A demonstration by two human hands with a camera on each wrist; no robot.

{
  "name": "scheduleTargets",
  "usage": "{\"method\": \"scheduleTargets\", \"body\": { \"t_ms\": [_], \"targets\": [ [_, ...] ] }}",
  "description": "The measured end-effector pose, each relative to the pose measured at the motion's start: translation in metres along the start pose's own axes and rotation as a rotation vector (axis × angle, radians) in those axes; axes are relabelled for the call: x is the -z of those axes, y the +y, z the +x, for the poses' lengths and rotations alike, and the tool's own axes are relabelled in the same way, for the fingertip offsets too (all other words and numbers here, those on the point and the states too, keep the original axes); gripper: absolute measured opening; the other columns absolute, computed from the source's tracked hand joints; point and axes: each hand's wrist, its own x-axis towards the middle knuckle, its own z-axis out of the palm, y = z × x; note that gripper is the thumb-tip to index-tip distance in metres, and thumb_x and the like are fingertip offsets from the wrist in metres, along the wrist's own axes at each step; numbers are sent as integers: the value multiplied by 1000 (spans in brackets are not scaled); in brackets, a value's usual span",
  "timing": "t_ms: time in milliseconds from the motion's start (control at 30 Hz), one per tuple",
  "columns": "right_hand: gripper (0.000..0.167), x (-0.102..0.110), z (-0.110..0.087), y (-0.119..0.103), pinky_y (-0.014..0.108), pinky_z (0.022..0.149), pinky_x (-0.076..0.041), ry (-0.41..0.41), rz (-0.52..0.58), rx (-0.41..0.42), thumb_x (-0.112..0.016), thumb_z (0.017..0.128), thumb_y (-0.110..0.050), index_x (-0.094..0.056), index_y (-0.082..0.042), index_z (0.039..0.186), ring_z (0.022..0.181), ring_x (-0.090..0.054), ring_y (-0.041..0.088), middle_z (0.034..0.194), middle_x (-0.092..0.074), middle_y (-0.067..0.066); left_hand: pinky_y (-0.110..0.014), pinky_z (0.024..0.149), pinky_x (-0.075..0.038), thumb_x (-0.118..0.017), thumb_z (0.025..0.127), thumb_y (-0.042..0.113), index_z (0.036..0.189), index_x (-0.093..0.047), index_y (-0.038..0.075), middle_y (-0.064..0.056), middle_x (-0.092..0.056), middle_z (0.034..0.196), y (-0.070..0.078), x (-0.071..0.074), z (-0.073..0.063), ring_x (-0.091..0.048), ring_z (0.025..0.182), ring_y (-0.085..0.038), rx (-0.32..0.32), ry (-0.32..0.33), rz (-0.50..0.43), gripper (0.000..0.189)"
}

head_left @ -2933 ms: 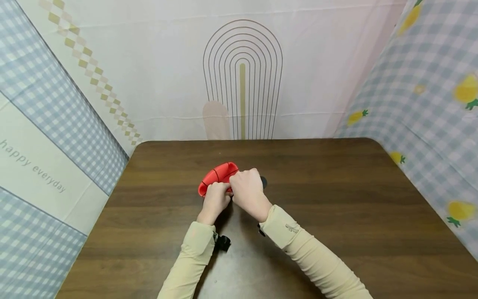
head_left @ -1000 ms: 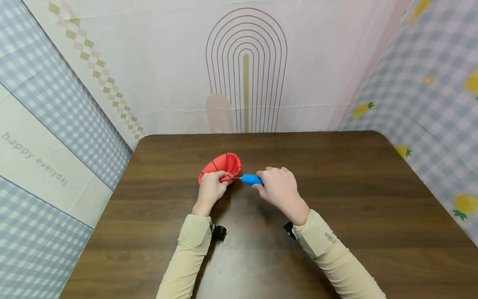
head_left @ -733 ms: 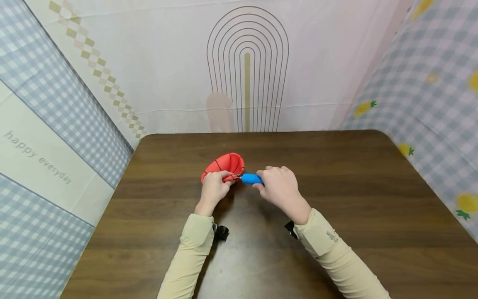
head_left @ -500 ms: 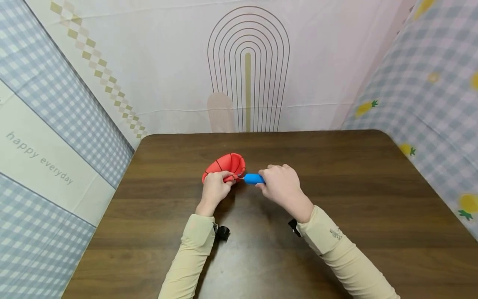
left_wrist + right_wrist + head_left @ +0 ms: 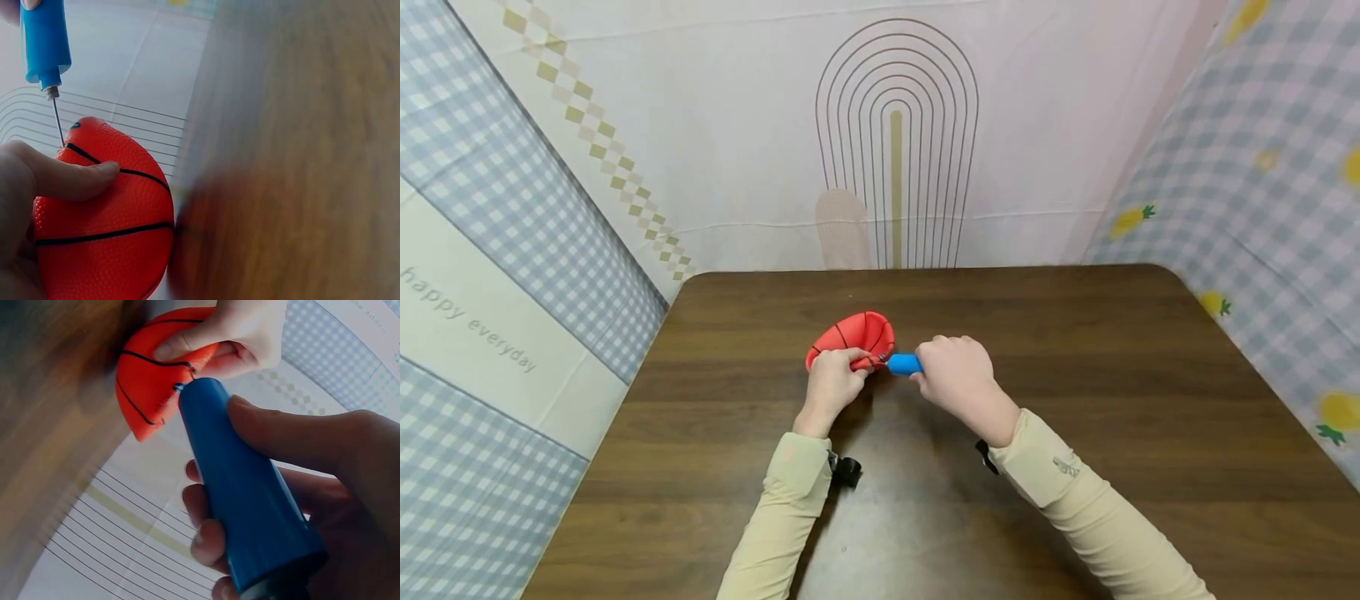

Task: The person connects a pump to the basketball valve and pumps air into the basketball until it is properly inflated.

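A deflated red toy basketball (image 5: 850, 333) with black lines is folded into a bowl shape above the table. My left hand (image 5: 832, 385) pinches its near edge, thumb on the outside in the left wrist view. To the right, my right hand (image 5: 958, 377) grips a blue hand pump (image 5: 234, 481), fingers curled round its barrel. A thin metal needle (image 5: 58, 122) sticks out of the pump and its tip meets the ball's edge beside my left thumb. How deep the tip sits cannot be told. The pump's rear end is dark (image 5: 281, 581).
A brown wooden table (image 5: 1075, 350) lies under both hands. White patterned cloth (image 5: 737, 150) hangs behind its far edge, and checked cloth (image 5: 1262, 167) hangs at the sides. A small black camera (image 5: 847, 472) sits on the left wrist.
My right hand has moved right from against the left hand, and the blue pump has come into view. In the last half second the pump has shifted slightly left, closer to the ball.
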Motion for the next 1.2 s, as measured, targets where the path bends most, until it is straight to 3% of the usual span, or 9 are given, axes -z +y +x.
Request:
{"method": "scheduleTargets", "body": {
  "t_ms": [300, 567, 767, 933, 1200],
  "targets": [
    [19, 13, 9, -16, 35, 50, -48, -96, -34, -21, -75, 80, -24, -67, -10, 71, 54, -58, 22, 64, -64, 5, -35, 65, -55, -72, 83, 9, 88, -77, 11, -1, -71, 69, 3, -2, 0, -63, 60, -21, -41, -24, 74, 8],
    [25, 9, 16, -25, 32, 46, -45, 17, -131, 74, -67, 73, -12, -51, -15, 54, 49, -54, 19, 55, -56, 2, -33, 54, -49, -73, 82, 9, 71, -71, 11, -1, -60, 53, 7, -2, 0, -56, 50, -22, -180, 19, 161, 11],
    [29, 7, 22, -27, 32, 47, -45, 40, -132, 77, -68, 71, -13, -47, -16, 52, 47, -51, 17, 53, -53, 0, -36, 54, -49, -75, 81, 11, 68, -70, 10, -4, -58, 51, 9, -2, 0, -57, 50, -24, -188, 24, 187, 15],
    [34, 3, 23, -31, 30, 46, -43, 28, -131, 61, -69, 72, -15, -43, -15, 50, 45, -47, 15, 51, -48, 0, -30, 52, -44, -72, 81, 6, 59, -62, 10, -3, -51, 47, 9, -3, 0, -50, 46, -19, -215, 14, 182, 25],
    [31, -6, 28, -36, 32, 46, -45, 40, -141, 46, -67, 73, -14, -46, -15, 51, 47, -52, 19, 54, -53, 0, -30, 53, -43, -70, 80, 1, 58, -55, 10, -3, -47, 47, 8, -4, -1, -50, 47, -19, -223, 21, 168, 28]
  ]
}}
